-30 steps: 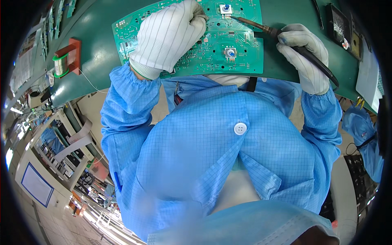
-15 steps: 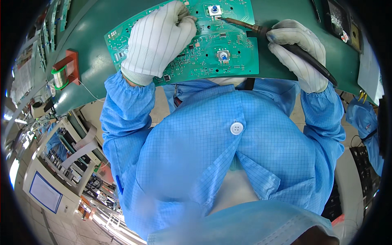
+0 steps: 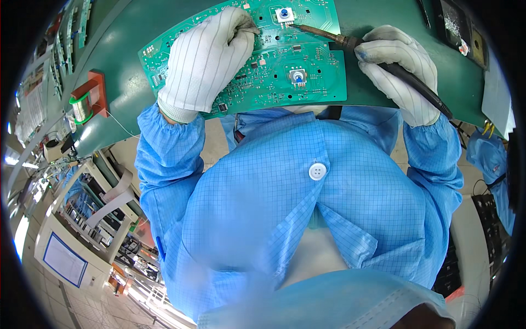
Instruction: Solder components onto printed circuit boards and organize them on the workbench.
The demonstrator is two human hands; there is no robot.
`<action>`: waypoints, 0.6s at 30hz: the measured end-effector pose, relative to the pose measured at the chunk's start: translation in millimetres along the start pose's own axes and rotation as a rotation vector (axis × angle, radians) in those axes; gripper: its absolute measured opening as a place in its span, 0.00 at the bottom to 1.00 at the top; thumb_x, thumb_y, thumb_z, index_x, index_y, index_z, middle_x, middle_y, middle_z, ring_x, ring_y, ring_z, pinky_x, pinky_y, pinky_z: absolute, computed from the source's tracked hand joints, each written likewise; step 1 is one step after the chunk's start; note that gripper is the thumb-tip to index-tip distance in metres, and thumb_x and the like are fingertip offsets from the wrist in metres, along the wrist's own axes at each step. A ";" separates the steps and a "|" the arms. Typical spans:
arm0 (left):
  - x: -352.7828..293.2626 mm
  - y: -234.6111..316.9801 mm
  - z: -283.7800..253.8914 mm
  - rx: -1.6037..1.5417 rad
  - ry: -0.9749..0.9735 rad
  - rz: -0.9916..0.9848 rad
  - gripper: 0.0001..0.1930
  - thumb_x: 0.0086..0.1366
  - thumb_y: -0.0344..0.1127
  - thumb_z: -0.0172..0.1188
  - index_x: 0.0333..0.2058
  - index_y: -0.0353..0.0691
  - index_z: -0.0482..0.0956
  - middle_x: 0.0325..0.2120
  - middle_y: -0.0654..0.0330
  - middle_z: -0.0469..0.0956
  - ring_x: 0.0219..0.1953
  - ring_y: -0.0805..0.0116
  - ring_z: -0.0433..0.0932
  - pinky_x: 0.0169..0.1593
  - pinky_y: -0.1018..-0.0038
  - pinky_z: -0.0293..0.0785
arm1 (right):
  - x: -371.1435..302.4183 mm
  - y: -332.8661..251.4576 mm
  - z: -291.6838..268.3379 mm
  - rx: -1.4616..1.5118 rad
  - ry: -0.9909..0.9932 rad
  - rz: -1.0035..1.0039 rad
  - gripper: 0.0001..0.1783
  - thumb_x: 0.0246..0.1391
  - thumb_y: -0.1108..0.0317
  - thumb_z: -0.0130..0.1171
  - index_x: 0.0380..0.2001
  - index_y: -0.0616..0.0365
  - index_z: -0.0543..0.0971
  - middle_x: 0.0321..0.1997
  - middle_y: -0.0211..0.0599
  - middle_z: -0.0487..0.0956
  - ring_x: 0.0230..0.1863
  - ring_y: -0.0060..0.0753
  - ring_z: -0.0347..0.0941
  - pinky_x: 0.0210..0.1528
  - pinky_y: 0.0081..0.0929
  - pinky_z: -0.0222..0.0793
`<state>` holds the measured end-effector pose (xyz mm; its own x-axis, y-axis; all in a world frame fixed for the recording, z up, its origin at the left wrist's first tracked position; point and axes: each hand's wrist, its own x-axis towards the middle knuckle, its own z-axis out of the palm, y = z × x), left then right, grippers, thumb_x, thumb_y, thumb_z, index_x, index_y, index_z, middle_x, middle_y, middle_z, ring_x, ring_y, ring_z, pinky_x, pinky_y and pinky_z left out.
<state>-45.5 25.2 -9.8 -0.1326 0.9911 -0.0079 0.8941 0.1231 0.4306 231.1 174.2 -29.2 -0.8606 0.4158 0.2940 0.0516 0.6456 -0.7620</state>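
Observation:
My right hand (image 3: 402, 71), in a white striped glove, grips a soldering iron (image 3: 419, 88) by its black handle. The iron's tip points left and meets the pins below a white square part with a blue knob (image 3: 284, 15). That part sits on a green circuit board (image 3: 323, 60), along with a similar blue-centred part (image 3: 298, 77) nearer to me. Over the board's left half rests my left hand (image 3: 211, 63), also gloved. Its thumb and fingers are pinched together close to the upper part; whatever lies between them is too small or hidden to make out.
On the green worktop (image 3: 123, 71) at left, a spool of solder wire (image 3: 81, 108) hangs on a red-brown holder (image 3: 97, 90); its wire runs toward my left sleeve. A dark tray (image 3: 457, 27) stands at the far right. More boards (image 3: 71, 33) line the far left.
The board has shifted slightly left, and my left hand has moved a little left and nearer to me. My right hand and the iron stay almost where they were.

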 end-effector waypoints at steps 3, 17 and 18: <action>-1.4 1.7 3.7 0.055 0.014 0.009 0.06 0.65 0.34 0.60 0.40 0.43 0.80 0.33 0.58 0.83 0.34 0.57 0.84 0.38 0.69 0.79 | 0.2 -0.2 -0.7 -0.014 -0.002 -0.014 0.13 0.47 0.75 0.69 0.39 0.55 0.83 0.43 0.43 0.82 0.45 0.43 0.79 0.49 0.33 0.73; -4.0 8.4 9.6 0.196 0.132 0.106 0.06 0.65 0.35 0.62 0.40 0.46 0.81 0.31 0.61 0.84 0.31 0.59 0.84 0.34 0.70 0.79 | -0.4 0.3 0.9 0.006 0.002 0.004 0.14 0.46 0.74 0.69 0.39 0.55 0.83 0.43 0.43 0.82 0.45 0.43 0.80 0.48 0.34 0.73; -4.1 8.6 9.4 0.196 0.132 0.107 0.06 0.65 0.35 0.62 0.40 0.46 0.81 0.31 0.61 0.84 0.31 0.59 0.84 0.34 0.70 0.79 | -0.2 -0.1 0.8 0.016 0.002 0.003 0.14 0.46 0.74 0.69 0.39 0.55 0.83 0.42 0.43 0.82 0.45 0.43 0.80 0.48 0.34 0.73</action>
<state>-33.2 22.6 -14.5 -0.0760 0.9855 0.1516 0.9701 0.0380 0.2396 230.9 173.6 -29.6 -0.8593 0.4194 0.2928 0.0461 0.6337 -0.7722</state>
